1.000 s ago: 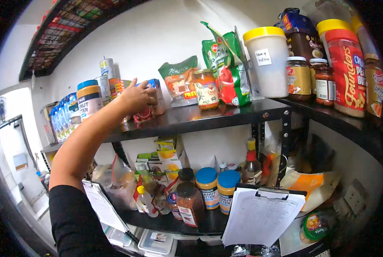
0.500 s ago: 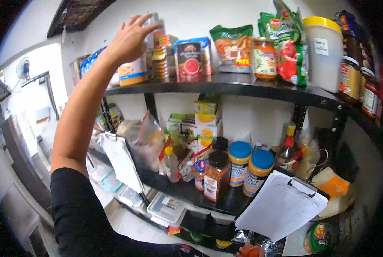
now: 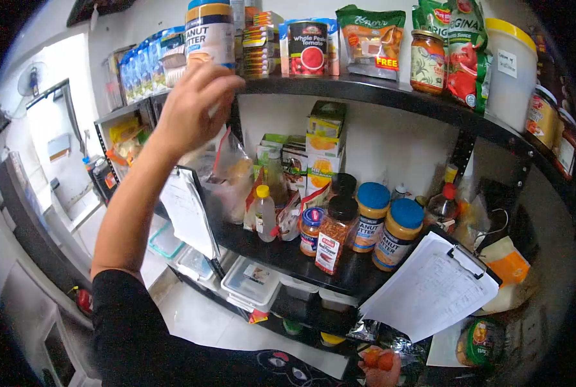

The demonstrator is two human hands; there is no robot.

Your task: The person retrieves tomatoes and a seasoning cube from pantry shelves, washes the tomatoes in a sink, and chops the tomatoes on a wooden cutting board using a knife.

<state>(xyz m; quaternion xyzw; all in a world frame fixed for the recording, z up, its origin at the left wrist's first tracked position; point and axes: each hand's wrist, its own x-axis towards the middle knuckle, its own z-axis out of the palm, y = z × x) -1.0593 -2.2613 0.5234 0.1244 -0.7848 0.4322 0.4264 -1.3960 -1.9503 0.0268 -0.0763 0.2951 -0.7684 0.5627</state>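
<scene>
My left hand (image 3: 201,106) is raised at the upper shelf's front edge. Its fingers are loosely bent and somewhat apart, with the back of the hand toward me, and I see nothing held in it. Directly behind and above the fingers stands a peanut butter jar (image 3: 209,35) with a blue lid. The hand covers the jar's lower left part; I cannot tell whether it touches. To the jar's right are a stack of small boxes (image 3: 262,48) and a can of whole peeled tomatoes (image 3: 308,51). My right hand is not in view.
The upper shelf (image 3: 372,87) also bears a Knorr pouch (image 3: 372,39), a sauce jar (image 3: 428,61) and a yellow-lidded tub (image 3: 510,55). Below stand two peanut butter jars (image 3: 396,238) and a red pepper shaker (image 3: 335,235). Clipboards (image 3: 430,290) hang at the shelf fronts.
My left hand has come down from above the peanut butter jar to the shelf edge below it. The view has tilted, so the shelves appear higher.
</scene>
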